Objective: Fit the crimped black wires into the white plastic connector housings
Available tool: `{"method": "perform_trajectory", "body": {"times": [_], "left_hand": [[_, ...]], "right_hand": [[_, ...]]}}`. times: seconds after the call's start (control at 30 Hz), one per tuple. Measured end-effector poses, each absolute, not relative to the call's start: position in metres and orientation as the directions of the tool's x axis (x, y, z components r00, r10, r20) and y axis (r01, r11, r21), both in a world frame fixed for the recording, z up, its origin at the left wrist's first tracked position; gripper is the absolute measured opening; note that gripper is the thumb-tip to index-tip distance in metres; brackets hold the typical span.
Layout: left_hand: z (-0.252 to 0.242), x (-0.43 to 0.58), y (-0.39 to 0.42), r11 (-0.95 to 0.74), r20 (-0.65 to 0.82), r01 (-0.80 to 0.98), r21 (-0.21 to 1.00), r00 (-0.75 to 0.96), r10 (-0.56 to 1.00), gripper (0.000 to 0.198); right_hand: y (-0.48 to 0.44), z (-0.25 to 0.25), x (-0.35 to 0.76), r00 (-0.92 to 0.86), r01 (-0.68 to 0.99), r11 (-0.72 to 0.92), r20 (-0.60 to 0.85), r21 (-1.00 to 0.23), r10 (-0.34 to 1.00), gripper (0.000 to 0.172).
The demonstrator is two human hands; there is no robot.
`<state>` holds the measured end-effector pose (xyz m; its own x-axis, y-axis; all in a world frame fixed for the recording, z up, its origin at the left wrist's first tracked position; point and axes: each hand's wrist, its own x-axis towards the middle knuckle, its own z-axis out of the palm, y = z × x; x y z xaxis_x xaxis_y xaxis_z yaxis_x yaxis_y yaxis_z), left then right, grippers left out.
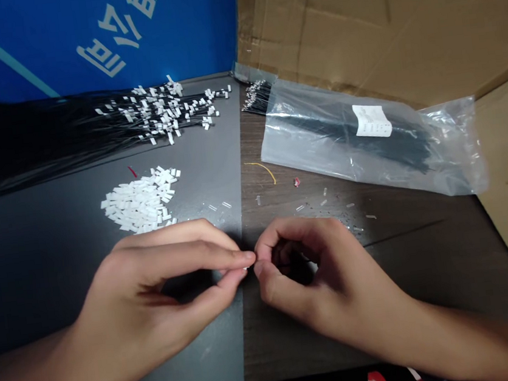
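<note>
Over the dark surface (pixel 294 345), the left hand (pixel 141 289) pinches a tiny white plastic connector housing (pixel 245 268) between thumb and forefinger, just beside the right hand (pixel 323 274), whose curled grip closes on something hidden, perhaps a thin black wire. A slipped pinch could drop the housing among the loose white plastic housings (pixel 140 202) beyond.

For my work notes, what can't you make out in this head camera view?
Head view:
- The pinched item: the fingers of the left hand and right hand hide it; only a white speck shows.
- The label on the bag: its print is too small to read.
- The black wires: the left edge cuts them off.
</note>
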<state>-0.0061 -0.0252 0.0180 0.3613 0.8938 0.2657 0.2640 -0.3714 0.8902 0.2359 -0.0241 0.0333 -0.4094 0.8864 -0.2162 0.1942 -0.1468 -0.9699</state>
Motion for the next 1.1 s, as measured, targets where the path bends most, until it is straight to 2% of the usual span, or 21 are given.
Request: {"method": "perform_trajectory", "body": {"times": [0.87, 1.1], "left_hand": [[0.0168, -0.0075, -0.0221, -0.416, 0.312, 0.269, 0.869, 0.356, 0.881, 0.03], [0.0159, -0.0016, -0.0218, -0.378, 0.284, 0.258, 0.889, 0.337, 0.898, 0.032]], "right_hand": [[-0.0253, 0.025, 0.2317, -0.424, 0.044, -0.179, -0.181, -0.983, 0.887, 0.017], [-0.027, 0.0267, 0.2315, -0.389, 0.093, -0.147, -0.172, -0.985, 0.905, 0.016]]}}
